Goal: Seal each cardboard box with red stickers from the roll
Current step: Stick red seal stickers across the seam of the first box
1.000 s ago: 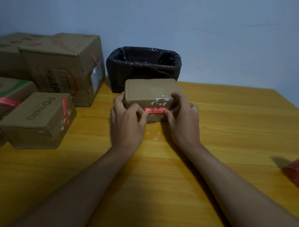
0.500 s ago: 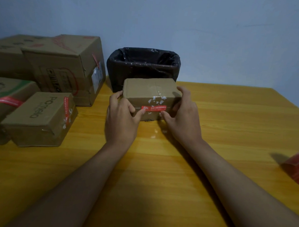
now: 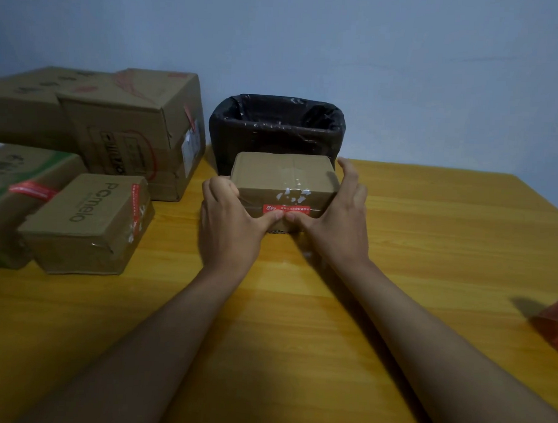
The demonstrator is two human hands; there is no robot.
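A small cardboard box (image 3: 282,176) stands on the wooden table (image 3: 430,234) in front of me. A red sticker (image 3: 286,208) lies across the seam on its near face. My left hand (image 3: 229,231) holds the box's left end with curled fingers, its thumb pressing the sticker's lower edge. My right hand (image 3: 338,223) has its fingers straight and raised beside the box's right end, and its thumb presses the sticker too. The two thumb tips meet at the sticker's middle. A blurred red object, probably the sticker roll (image 3: 554,322), lies at the right edge.
A bin lined with a black bag (image 3: 275,128) stands right behind the box. At the left sit several other cardboard boxes, among them a small "Pomelo" box (image 3: 85,225) with a red sticker and a large box (image 3: 131,128) behind it.
Both thumbs have slid inward along the sticker from its ends until they meet in the middle. My right fingers have lifted off the box's top and now stand straight beside it.
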